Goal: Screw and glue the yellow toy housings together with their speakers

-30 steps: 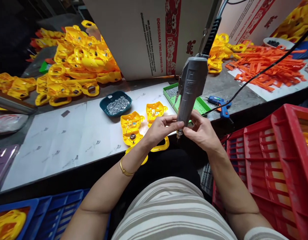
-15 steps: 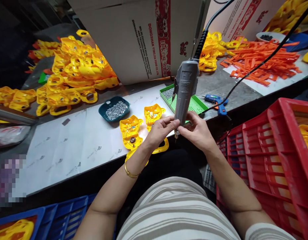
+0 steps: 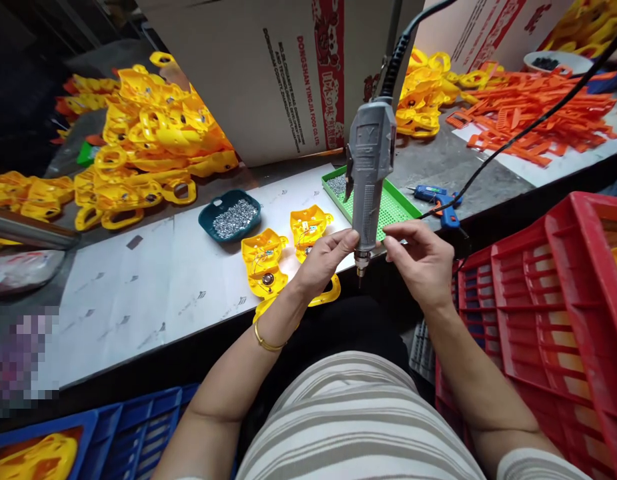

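A grey electric screwdriver [image 3: 371, 150] hangs upright, bit downward, from a thick black cable. My left hand [image 3: 329, 260] grips its lower body, thumb across the front; its other fingers are partly hidden behind the tool. Just right of the screwdriver, my right hand [image 3: 422, 260] is apart from it, fingers loosely bent and a gap between thumb and forefinger. Nothing shows in that hand. Beyond my left hand, two yellow plastic housings [image 3: 261, 257] with wires and small round parts lie on the white sheet [image 3: 153, 287], partly covered by my forearm.
Behind the housings are a dark green bowl [image 3: 204, 217] of screws and a green tray [image 3: 401, 208] with screws. A blue glue gun [image 3: 445, 208] lies to the right. Yellow parts [image 3: 158, 133] and orange parts [image 3: 543, 120] are piled behind. A red crate [image 3: 538, 320] stands right, a blue crate [image 3: 123, 427] lower left.
My right hand has moved right, off the screwdriver. The screwdriver stands more upright with its lower end farther right, and my left hand still holds it.
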A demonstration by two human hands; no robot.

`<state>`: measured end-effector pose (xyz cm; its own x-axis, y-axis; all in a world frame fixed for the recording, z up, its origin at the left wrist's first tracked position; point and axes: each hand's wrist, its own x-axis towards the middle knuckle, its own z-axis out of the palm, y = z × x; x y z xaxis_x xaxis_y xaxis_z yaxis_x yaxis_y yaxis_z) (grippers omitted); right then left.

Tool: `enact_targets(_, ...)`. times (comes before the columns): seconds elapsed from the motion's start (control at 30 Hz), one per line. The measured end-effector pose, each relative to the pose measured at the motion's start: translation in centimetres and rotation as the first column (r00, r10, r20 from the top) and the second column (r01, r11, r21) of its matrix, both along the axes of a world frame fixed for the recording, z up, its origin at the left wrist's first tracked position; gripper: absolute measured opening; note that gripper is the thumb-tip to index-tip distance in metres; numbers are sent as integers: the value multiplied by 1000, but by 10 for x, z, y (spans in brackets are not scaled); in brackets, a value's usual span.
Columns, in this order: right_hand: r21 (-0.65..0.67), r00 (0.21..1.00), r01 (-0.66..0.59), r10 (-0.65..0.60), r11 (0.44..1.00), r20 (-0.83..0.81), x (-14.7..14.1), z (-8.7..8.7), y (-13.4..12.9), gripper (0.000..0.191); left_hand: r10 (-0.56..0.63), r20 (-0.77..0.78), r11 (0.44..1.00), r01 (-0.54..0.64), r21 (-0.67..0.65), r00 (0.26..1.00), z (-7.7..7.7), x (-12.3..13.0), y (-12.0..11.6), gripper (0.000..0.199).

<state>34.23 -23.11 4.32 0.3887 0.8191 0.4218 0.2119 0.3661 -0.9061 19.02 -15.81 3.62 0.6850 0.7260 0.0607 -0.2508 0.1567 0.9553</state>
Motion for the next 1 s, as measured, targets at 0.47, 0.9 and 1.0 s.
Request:
enact_targets(0.47, 213, 951, 134, -186, 968, 249, -16, -7, -4, 6, 5, -8, 998, -6, -69, 1000, -1, 2, -2, 50)
enact_targets(0.9, 40, 995, 93, -94, 995, 23, -9, 16, 28, 39, -58, 3, 996, 58, -72, 998, -9, 1, -8, 48)
enact_targets(1.0, 41, 990, 115, -111, 993, -82, -9, 12, 31, 25, -109, 38, 983, 113, -142, 993, -7, 2, -10, 54)
